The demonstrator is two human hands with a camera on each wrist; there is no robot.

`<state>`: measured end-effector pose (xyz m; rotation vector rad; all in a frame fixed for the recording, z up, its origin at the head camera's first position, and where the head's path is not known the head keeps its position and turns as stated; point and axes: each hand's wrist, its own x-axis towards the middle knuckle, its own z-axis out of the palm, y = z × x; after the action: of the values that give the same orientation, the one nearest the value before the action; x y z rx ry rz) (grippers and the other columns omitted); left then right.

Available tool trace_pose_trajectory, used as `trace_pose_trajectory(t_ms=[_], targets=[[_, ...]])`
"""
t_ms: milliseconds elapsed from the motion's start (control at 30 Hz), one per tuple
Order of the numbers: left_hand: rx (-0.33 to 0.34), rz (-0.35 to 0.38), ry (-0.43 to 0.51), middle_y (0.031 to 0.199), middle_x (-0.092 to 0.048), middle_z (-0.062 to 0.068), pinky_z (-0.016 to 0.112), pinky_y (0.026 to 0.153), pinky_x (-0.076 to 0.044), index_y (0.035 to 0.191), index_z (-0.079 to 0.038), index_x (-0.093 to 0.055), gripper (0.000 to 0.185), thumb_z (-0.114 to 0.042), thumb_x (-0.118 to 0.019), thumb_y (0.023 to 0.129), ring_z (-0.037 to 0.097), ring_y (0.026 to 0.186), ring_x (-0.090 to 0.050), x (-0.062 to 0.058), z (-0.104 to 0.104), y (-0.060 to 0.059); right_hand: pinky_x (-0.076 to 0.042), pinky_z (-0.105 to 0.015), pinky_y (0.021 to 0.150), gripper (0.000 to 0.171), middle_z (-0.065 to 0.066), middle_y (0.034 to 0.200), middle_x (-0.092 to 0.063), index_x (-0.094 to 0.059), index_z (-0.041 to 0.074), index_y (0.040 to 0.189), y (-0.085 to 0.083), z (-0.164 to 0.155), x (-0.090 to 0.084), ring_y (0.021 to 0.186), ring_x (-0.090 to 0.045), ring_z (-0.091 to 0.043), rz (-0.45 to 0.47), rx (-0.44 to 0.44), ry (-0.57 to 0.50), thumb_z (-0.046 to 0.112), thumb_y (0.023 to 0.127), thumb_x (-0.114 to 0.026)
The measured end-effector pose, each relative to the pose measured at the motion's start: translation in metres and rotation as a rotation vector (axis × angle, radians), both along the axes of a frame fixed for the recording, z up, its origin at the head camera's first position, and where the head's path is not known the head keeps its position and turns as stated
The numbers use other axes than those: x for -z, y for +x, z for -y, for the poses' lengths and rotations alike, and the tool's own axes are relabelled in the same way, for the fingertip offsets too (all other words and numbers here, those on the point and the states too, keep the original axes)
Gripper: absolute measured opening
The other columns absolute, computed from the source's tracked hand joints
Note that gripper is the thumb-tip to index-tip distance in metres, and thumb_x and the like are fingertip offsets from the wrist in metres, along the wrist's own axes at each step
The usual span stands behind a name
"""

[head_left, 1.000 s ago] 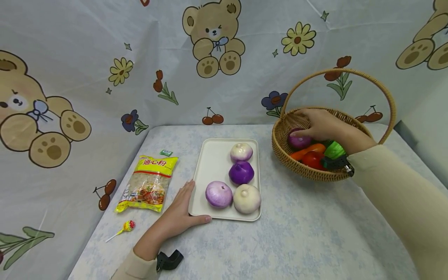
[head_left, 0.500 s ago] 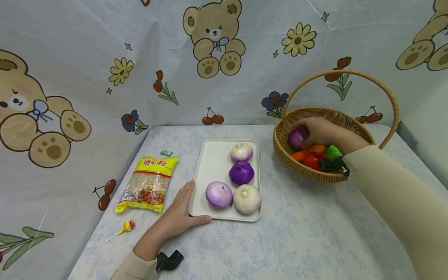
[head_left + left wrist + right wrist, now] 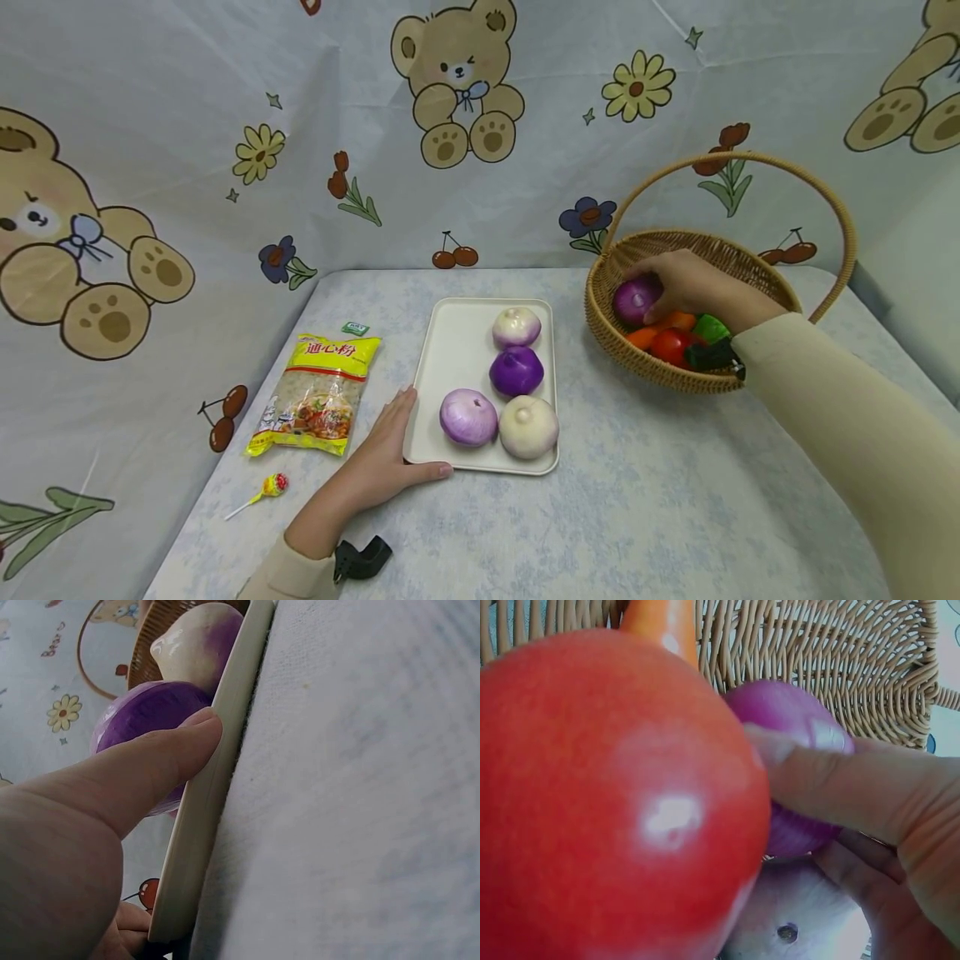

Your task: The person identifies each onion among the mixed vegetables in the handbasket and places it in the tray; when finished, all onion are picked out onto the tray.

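Note:
My right hand [image 3: 693, 283] reaches into the wicker basket [image 3: 600, 321] and grips a purple onion [image 3: 635, 298] [image 3: 795, 727], lifted a little above the other produce. A red tomato [image 3: 670, 343] [image 3: 607, 795], an orange carrot [image 3: 660, 327] and a green vegetable [image 3: 708, 327] lie under it. My left hand [image 3: 382, 467] lies flat on the table with straight fingers against the left edge of the white tray [image 3: 450, 358] [image 3: 217, 795], thumb [image 3: 150, 772] along its front rim. The tray holds several onions, two purple [image 3: 517, 370] and two pale [image 3: 528, 426].
A yellow pasta packet [image 3: 318, 393] lies left of the tray, a lollipop [image 3: 262, 493] near the front left, and a small green packet [image 3: 357, 328] behind the pasta. A printed cloth backdrop rises behind and beside the table. The basket's tall handle [image 3: 731, 158] arches over my right hand.
My right hand closed round the purple onion in the basket and raised it slightly. The left hand and tray stayed still.

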<state>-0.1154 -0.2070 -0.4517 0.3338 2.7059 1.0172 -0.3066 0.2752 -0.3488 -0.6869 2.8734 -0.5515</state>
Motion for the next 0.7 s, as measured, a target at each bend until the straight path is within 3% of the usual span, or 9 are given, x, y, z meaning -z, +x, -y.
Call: trace_pose_trajectory(t_ms=[133, 367, 700], targets=[[-0.001, 0.004, -0.003, 0.175, -0.008, 0.011, 0.056, 0.123, -0.009, 0.169, -0.005, -0.010, 0.134, -0.068, -0.085, 0.078, 0.029, 0.159, 0.000, -0.0005, -0.0007, 0.0002, -0.050, -0.061, 0.098, 0.063, -0.020, 0.126, -0.068, -0.073, 0.007, 0.134, 0.0001, -0.0022, 0.0007, 0.116, -0.058, -0.041, -0.009, 0.002, -0.021, 0.016, 0.077, -0.098], [0.003, -0.005, 0.001, 0.174, -0.009, 0.015, 0.058, 0.123, -0.009, 0.169, -0.003, -0.010, 0.133, -0.067, -0.085, 0.079, 0.032, 0.159, -0.002, 0.0005, -0.0002, -0.0002, -0.052, -0.058, 0.095, 0.052, -0.015, 0.120, -0.071, -0.077, 0.011, 0.128, -0.0015, -0.0019, 0.0001, 0.112, -0.062, -0.037, -0.024, -0.017, -0.046, 0.017, 0.080, -0.096], [-0.003, 0.015, -0.018, 0.175, -0.007, 0.010, 0.055, 0.124, -0.009, 0.170, -0.007, -0.008, 0.136, -0.071, -0.084, 0.077, 0.028, 0.159, 0.000, 0.0002, 0.0004, -0.0009, -0.054, -0.058, 0.093, 0.052, -0.017, 0.119, -0.073, -0.076, 0.006, 0.129, 0.0013, -0.0037, -0.0033, 0.110, -0.066, -0.036, -0.029, -0.010, -0.058, 0.017, 0.081, -0.095]])
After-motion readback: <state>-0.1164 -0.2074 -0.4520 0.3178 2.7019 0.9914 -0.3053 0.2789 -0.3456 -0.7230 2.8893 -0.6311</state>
